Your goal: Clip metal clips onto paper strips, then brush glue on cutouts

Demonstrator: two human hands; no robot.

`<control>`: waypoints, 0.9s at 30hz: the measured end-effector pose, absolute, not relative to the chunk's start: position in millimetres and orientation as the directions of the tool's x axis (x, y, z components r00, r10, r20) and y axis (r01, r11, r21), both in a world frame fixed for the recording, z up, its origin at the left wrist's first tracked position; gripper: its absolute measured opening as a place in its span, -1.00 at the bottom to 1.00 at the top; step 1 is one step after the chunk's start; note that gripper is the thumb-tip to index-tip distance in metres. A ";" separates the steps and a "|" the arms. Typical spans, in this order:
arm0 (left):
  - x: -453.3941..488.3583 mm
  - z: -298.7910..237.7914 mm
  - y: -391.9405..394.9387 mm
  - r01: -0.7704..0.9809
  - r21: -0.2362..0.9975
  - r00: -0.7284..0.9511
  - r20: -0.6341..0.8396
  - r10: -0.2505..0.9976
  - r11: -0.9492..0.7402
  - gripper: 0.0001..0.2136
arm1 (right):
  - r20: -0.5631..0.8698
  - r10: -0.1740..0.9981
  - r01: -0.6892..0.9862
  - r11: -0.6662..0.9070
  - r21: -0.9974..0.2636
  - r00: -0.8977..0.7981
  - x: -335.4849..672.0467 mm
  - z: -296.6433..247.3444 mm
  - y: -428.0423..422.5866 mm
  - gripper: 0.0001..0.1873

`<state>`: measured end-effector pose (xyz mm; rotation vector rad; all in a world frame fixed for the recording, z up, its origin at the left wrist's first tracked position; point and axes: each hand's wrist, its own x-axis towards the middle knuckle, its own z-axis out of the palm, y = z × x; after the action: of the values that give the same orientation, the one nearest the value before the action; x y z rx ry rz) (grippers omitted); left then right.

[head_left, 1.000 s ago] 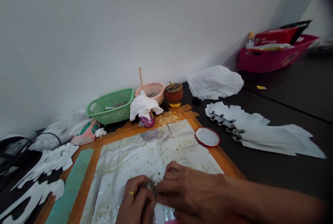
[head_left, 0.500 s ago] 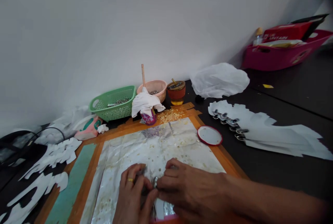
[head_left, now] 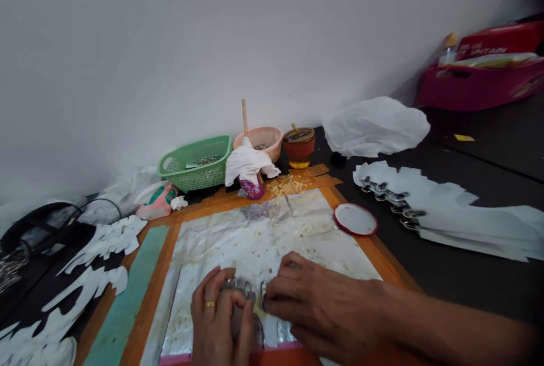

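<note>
Two hands are seen over one white sheet [head_left: 225, 235] on the counter. Left grip: narrow, bent round one grey piece [head_left: 235, 284], partly covered by the left hand [head_left: 219, 318]; one metal loop [head_left: 249, 291] is shown at its right end. Right grip: fingers bunched, one metal ring [head_left: 262, 291] apparently pinched at the tips of the right hand [head_left: 317, 303].

Key relation: ring is placed just left of the right grip, touched by it; grey piece is set across a small gap, further left. Ring's long axis is pointed roughly away from the wearer. Right hand is nearer to the ring, left to the grey piece. One white strip [head_left: 271, 332] is seen between the hands.

Further out: one teal strip [head_left: 142, 275], at least three white cutouts [head_left: 108, 241] (overlapped), one red-rimmed lid [head_left: 356, 218], one paper stack [head_left: 454, 207] with several clips [head_left: 411, 221], exact count not readable. Farthest: one can [head_left: 254, 189], one green basket [head_left: 193, 178], one pink bowl [head_left: 275, 144], one jar [head_left: 298, 149], one plastic bag [head_left: 376, 127], one magenta basket [head_left: 480, 87].
</note>
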<state>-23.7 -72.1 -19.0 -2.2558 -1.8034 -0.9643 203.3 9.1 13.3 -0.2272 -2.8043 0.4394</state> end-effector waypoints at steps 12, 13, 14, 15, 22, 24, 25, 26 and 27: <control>-25.4 -6.4 -59.7 0.891 0.166 0.338 0.382 0.860 -0.423 -0.89 | 0.269 0.202 0.093 0.925 -0.370 -0.942 204.6 13.3 9.4 -0.65; -23.3 -7.6 -59.2 0.891 0.195 0.320 0.374 0.871 -0.411 -0.87 | 0.270 0.205 0.095 0.925 -0.369 -0.941 204.7 13.0 9.3 -0.67; -20.8 -9.2 -58.9 0.891 0.228 0.293 0.372 0.881 -0.393 -0.86 | 0.270 0.205 0.097 0.926 -0.365 -0.941 204.8 12.6 9.2 -0.68; -18.3 -11.2 -58.8 0.891 0.262 0.259 0.378 0.889 -0.371 -0.85 | 0.266 0.203 0.098 0.928 -0.360 -0.942 204.8 12.2 9.3 -0.70; -7.8 -27.7 -63.9 0.892 0.317 0.137 0.492 0.860 -0.324 -0.85 | 0.282 0.213 0.080 0.905 -0.419 -0.936 206.2 12.1 10.3 -0.58; -6.2 -30.1 -66.4 0.899 0.302 0.119 0.527 0.841 -0.316 -0.85 | 0.275 0.213 0.080 0.902 -0.425 -0.937 207.0 13.3 10.2 -0.58; -5.6 -30.9 -67.5 0.902 0.297 0.111 0.540 0.834 -0.312 -0.85 | 0.267 0.210 0.084 0.906 -0.416 -0.940 207.3 13.7 10.1 -0.59; -5.1 -31.4 -68.6 0.904 0.295 0.105 0.547 0.830 -0.309 -0.85 | 0.258 0.207 0.090 0.911 -0.402 -0.944 207.5 14.0 9.9 -0.60; -4.9 -31.6 -69.8 0.905 0.298 0.099 0.548 0.830 -0.304 -0.85 | 0.250 0.204 0.095 0.917 -0.387 -0.947 207.5 14.1 9.7 -0.61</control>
<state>-4.9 -69.8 -31.6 -2.2404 -1.7800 -0.9870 207.5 9.7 14.1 -0.2224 -2.7915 0.5423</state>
